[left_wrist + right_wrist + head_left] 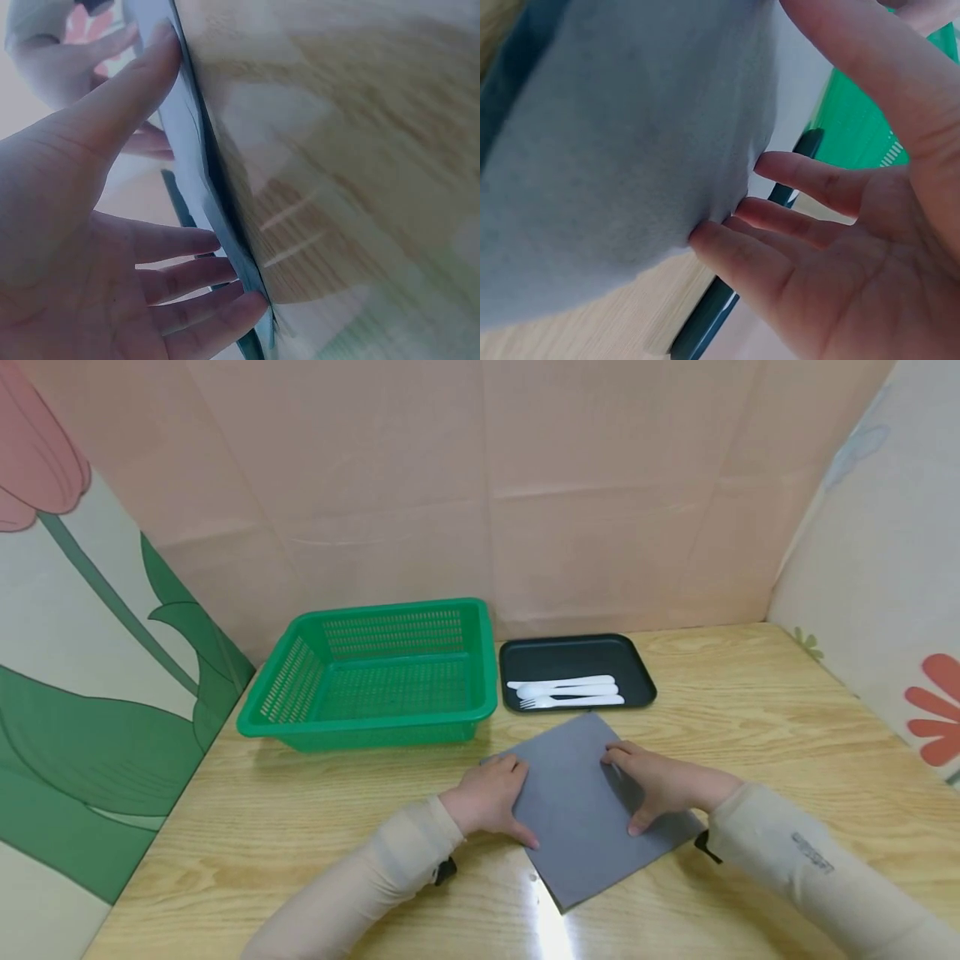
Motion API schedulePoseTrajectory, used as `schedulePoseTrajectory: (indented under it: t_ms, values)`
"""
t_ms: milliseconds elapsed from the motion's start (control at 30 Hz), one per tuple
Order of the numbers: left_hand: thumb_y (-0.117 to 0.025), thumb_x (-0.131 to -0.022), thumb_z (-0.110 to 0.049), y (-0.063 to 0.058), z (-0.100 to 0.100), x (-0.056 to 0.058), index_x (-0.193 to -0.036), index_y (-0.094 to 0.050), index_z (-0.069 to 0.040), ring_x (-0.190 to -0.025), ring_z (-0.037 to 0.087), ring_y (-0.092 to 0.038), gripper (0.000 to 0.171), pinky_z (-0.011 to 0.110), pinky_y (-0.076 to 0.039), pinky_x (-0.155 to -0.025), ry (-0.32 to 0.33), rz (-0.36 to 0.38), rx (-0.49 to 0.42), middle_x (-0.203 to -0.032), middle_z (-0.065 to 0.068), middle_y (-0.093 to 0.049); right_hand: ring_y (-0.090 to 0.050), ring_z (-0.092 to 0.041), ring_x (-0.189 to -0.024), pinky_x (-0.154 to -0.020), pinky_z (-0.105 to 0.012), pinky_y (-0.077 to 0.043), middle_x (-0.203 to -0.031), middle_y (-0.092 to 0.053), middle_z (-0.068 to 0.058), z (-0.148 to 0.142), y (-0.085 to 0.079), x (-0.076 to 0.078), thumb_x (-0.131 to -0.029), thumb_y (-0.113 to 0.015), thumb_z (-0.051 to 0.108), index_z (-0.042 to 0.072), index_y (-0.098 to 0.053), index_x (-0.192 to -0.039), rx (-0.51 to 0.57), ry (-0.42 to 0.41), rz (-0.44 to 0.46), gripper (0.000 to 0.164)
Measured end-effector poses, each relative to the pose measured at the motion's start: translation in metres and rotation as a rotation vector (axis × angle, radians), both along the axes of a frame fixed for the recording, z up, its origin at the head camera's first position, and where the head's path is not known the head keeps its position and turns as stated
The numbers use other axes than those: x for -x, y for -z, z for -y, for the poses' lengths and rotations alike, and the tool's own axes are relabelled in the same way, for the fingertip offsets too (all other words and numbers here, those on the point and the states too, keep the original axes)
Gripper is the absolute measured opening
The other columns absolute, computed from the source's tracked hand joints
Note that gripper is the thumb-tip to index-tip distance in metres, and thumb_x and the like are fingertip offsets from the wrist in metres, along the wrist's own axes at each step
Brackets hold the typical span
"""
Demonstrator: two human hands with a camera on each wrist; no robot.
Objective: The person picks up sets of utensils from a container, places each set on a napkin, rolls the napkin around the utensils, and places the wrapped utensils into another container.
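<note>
A grey folded cloth [573, 802] lies at an angle on the wooden table, its layered edge showing in the left wrist view. My left hand [491, 797] rests along its left edge, thumb over the top and the other fingers spread at the side. On the cloth's right part is my right hand [663, 785], thumb and fingers apart, with a slightly raised, shaded bit of fabric between them. In the right wrist view the fingertips [705, 232] touch the edge of the grey fabric, while the thumb's tip runs out of view at the top.
A green plastic basket [405, 727] with slotted walls stands at the back left. To its right is a black tray [570, 656] holding a white knife [562, 682], a white spoon [566, 691] and a white fork [573, 701]. Covered walls bound the table behind and at both sides.
</note>
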State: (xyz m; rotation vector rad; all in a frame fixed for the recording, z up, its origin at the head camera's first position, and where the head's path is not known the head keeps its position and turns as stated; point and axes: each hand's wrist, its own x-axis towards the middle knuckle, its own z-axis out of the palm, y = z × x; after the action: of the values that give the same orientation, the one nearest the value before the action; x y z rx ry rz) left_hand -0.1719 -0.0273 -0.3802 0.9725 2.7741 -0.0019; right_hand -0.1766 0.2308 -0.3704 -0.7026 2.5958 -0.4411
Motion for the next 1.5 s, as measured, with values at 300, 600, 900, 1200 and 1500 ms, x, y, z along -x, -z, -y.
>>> schedulePoseTrajectory:
  t_ms: [300, 600, 900, 1200, 1500]
  values:
    - [-0.071, -0.060, -0.070, -0.002, -0.001, -0.005, -0.125, -0.052, -0.007, -0.103, 0.017, -0.053, 0.092, 0.029, -0.049, -0.081, -0.010, -0.040, 0.030, -0.112, 0.003, -0.056, -0.036, -0.046, -0.128, -0.104, -0.057, -0.032, -0.142, -0.031, -0.032, 0.000, 0.000, 0.004, -0.058, -0.088, 0.027, -0.007, -0.040, -0.131, -0.004, 0.010, 0.018, 0.094]
    - [-0.069, -0.059, -0.073, -0.002, -0.003, -0.009, -0.118, -0.056, -0.007, -0.098, 0.016, -0.053, 0.090, 0.027, -0.050, -0.076, -0.010, -0.079, 0.058, -0.106, 0.002, -0.055, -0.036, -0.046, -0.128, -0.104, -0.057, -0.032, -0.141, -0.032, -0.032, 0.000, 0.001, 0.004, -0.056, -0.089, 0.024, -0.007, -0.041, -0.131, 0.012, -0.018, -0.002, 0.094]
    - [-0.068, -0.058, -0.076, 0.000, -0.005, -0.012, -0.117, -0.055, -0.008, -0.099, 0.017, -0.053, 0.091, 0.028, -0.050, -0.074, -0.014, -0.100, 0.075, -0.106, 0.002, -0.055, -0.034, -0.045, -0.130, -0.104, -0.057, -0.031, -0.143, -0.030, -0.031, -0.002, 0.002, 0.004, -0.061, -0.086, 0.036, -0.006, -0.040, -0.132, 0.027, -0.038, -0.004, 0.095]
    - [-0.061, -0.059, -0.081, 0.001, -0.008, -0.017, -0.122, -0.053, -0.007, -0.097, 0.015, -0.052, 0.097, 0.024, -0.049, -0.073, -0.008, -0.131, 0.131, -0.107, 0.003, -0.054, -0.039, -0.041, -0.127, -0.103, -0.054, -0.035, -0.142, -0.031, -0.030, 0.002, 0.004, 0.003, -0.060, -0.085, 0.042, -0.007, -0.040, -0.130, 0.029, -0.037, -0.039, 0.096]
    - [-0.054, -0.063, -0.084, 0.004, -0.012, -0.022, -0.123, -0.052, -0.005, -0.094, 0.014, -0.052, 0.099, 0.023, -0.048, -0.067, -0.011, -0.150, 0.192, -0.104, 0.003, -0.054, -0.035, -0.045, -0.129, -0.104, -0.056, -0.032, -0.142, -0.030, -0.032, 0.005, 0.005, 0.005, -0.057, -0.087, 0.035, -0.007, -0.041, -0.129, 0.042, -0.046, -0.034, 0.095]
